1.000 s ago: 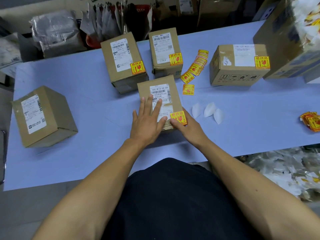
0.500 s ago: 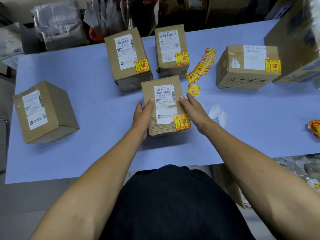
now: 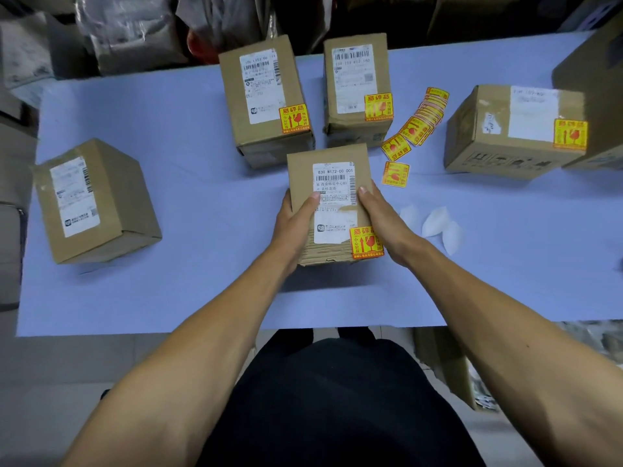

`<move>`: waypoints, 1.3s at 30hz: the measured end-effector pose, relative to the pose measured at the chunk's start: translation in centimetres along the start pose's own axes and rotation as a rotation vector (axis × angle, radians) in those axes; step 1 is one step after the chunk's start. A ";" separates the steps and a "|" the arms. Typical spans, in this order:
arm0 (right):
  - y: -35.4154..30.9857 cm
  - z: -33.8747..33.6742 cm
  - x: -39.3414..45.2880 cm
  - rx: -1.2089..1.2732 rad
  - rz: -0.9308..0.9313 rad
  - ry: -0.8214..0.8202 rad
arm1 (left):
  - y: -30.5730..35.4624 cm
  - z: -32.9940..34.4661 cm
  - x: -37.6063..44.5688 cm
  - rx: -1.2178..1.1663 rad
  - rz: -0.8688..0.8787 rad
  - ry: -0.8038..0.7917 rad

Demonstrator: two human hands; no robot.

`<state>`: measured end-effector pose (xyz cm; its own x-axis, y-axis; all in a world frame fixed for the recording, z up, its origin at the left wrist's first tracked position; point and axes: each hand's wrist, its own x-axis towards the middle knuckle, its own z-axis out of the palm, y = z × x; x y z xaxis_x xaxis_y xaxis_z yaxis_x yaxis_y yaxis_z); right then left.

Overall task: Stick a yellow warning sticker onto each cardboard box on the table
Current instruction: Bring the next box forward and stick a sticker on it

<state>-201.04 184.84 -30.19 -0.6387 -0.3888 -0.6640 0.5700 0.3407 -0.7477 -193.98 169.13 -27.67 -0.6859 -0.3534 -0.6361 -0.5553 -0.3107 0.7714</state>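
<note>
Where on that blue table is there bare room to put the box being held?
Widest bare patch: between the unstickered box at left and the held box, running to the near table edge. Another lies right of the white backing scraps. Crowded: around the loose stickers, between the two far boxes and the right box.

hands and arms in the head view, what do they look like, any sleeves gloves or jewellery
Both hands, left and right, are bare: no gloves, and no rings show. The forearms are bare up to the frame edge, so no sleeves are in view, and no watch or band sits on either wrist. Fingernails are short and plain. The only clothing seen is a black garment on the torso.
</note>
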 end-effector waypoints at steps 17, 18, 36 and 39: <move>-2.7 16.9 1.2 -0.147 -0.107 -0.158 | 1.8 -17.0 -3.7 -0.080 0.102 0.185; -3.4 17.9 1.4 -0.151 -0.114 -0.170 | 2.3 -18.0 -3.5 -0.085 0.108 0.192; -15.3 24.3 13.1 -0.352 -0.090 -0.118 | 12.4 -25.6 9.6 -0.020 0.012 0.093; -16.2 24.8 15.1 -0.348 -0.078 -0.105 | 12.7 -25.9 11.5 -0.031 0.006 0.148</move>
<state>-207.08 152.28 -28.00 -0.6069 -0.5044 -0.6142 0.3003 0.5700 -0.7648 -196.76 138.22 -25.60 -0.6110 -0.4807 -0.6289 -0.5352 -0.3346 0.7757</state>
